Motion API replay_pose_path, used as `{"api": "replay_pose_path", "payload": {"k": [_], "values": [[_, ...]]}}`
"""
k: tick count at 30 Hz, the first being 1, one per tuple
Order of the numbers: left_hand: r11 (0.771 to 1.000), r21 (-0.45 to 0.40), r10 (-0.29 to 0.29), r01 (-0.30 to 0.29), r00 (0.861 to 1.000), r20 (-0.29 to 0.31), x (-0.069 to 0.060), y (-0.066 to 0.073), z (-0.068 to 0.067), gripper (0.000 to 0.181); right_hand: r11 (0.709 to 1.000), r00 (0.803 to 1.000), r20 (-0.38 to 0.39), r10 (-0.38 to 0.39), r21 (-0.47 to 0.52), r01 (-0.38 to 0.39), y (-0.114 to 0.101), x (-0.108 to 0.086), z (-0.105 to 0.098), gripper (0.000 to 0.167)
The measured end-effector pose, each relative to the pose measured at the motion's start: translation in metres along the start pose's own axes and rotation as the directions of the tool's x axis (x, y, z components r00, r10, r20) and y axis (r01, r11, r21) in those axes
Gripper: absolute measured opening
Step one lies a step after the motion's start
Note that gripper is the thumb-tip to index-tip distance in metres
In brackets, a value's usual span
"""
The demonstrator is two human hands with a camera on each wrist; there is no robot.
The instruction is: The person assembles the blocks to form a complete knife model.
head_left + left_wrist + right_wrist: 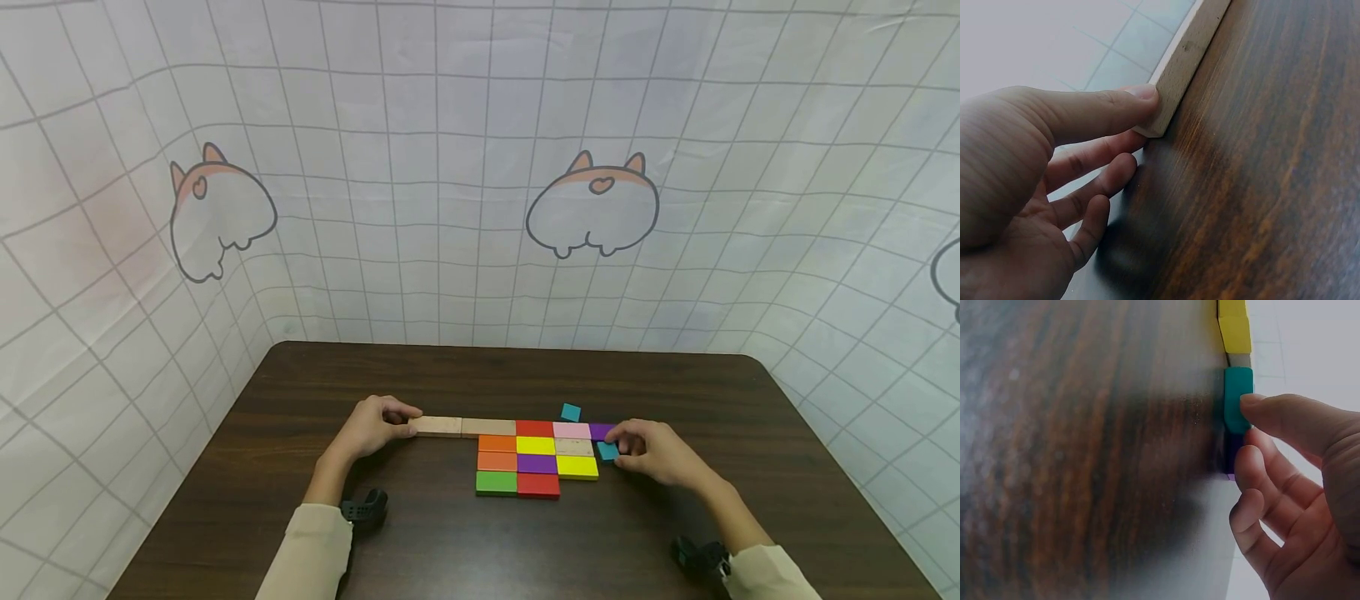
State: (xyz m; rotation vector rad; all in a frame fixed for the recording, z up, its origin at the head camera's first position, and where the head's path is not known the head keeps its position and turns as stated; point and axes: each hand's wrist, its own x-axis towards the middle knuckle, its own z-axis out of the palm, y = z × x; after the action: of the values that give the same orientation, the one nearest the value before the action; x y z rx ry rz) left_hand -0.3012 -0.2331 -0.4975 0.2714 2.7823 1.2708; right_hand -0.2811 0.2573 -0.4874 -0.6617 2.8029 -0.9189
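A flat row of blocks runs across the table, and my left hand pinches the outer end of the plain wooden block at its left. In the left wrist view the thumb lies along the side of this block. At the row's right end stands a purple block, partly covered by the fingers of my right hand. The right thumb presses a small teal block, which lies just below the purple one. Other right fingers curl behind, their contact partly hidden.
Below the row, orange, yellow, green and red blocks lie edge to edge. A loose teal block sits behind the row. The dark wooden table ends at a gridded white curtain.
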Motion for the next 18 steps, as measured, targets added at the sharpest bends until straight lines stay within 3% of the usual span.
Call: {"api": "replay_pose_path", "payload": {"k": [18], "values": [[1.0,-0.012,0.003,-0.003,1.0,0.005,-0.0004,-0.0006,-0.0009,0.024,1.0,1.0,0.001,-0.004,-0.004,0.004,-0.0021,0.0015,0.0014,0.023]]}}
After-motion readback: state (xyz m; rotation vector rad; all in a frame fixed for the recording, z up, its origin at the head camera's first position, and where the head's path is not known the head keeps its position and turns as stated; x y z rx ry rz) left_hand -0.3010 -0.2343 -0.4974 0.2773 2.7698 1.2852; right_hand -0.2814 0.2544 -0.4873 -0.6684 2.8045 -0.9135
